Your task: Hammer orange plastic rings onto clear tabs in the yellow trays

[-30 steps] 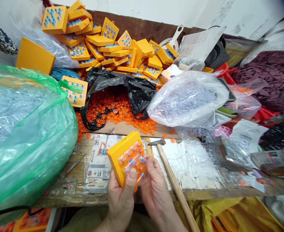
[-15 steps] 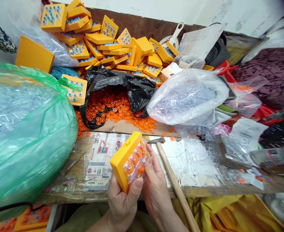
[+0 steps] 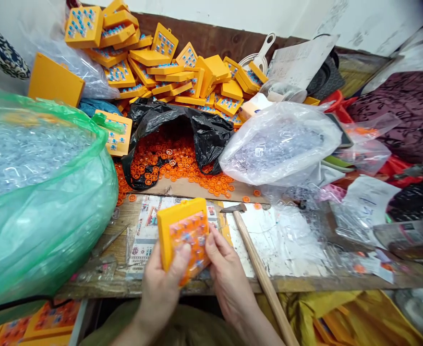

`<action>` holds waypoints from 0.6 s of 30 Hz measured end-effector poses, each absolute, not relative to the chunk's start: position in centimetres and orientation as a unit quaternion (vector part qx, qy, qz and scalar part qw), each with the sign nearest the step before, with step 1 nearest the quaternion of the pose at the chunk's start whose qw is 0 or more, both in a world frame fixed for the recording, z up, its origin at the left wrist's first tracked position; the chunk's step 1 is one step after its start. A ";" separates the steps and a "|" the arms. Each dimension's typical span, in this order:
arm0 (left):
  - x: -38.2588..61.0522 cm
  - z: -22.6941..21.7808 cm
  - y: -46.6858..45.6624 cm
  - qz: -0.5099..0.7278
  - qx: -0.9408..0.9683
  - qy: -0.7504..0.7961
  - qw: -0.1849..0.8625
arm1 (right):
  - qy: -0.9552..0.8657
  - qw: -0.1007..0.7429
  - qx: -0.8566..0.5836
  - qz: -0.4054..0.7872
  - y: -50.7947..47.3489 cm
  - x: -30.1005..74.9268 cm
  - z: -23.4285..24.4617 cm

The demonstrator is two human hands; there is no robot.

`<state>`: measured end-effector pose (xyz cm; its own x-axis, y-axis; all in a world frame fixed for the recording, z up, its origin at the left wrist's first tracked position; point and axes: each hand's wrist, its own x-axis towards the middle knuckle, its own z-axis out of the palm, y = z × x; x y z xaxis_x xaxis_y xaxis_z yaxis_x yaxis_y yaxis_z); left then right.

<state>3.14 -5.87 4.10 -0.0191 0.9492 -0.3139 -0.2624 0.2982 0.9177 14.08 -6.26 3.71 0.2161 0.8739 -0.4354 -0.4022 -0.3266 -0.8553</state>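
— How many hands are on the yellow tray (image 3: pixel 177 226), and how do they grip it?

— Two, both the person's own. The left hand (image 3: pixel 160 284) is curled around the tray's lower left corner, thumb lying across the front. The right hand (image 3: pixel 229 278) is closed against the right edge, its fingertips (image 3: pixel 211 240) pressing on the orange face. The tray is held just above the near edge of the surface (image 3: pixel 117 240), tilted, face toward the camera.

— What is on that face?

— Rows of orange caps under small clear covers. They blur together, so an exact count cannot be given.

— And the other things, counted?

— One hammer (image 3: pixel 258 262), lying just right of the right hand, its head near the tray and its wooden handle running off the near edge. One black bag (image 3: pixel 197 129) behind the tray, lying open, with loose orange caps (image 3: pixel 171 163) spilling out, far too many to count. Two bags of clear parts: one large green bag (image 3: pixel 42 202) on the left, one clear bag (image 3: pixel 279 144) to the right of the black one.

— The yellow pile at the back?

— A heap of finished trays (image 3: pixel 182 72) against the wall, several dozen at a guess, overlapping too much for a true count. One more tray (image 3: pixel 115 134) leans between the green bag and the black bag. One plain yellow piece (image 3: pixel 56 84) stands apart at the far left.
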 end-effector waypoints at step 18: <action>-6.0 5.0 -0.8 0.235 0.763 0.601 0.028 | -0.577 0.311 -0.603 0.455 -4.7 10.0 2.3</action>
<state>-6.04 -0.84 5.03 0.1672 0.9306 0.3256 0.9040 -0.2765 0.3260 10.00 -4.71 2.25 -0.0790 0.9787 -0.1896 0.4119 -0.1412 -0.9002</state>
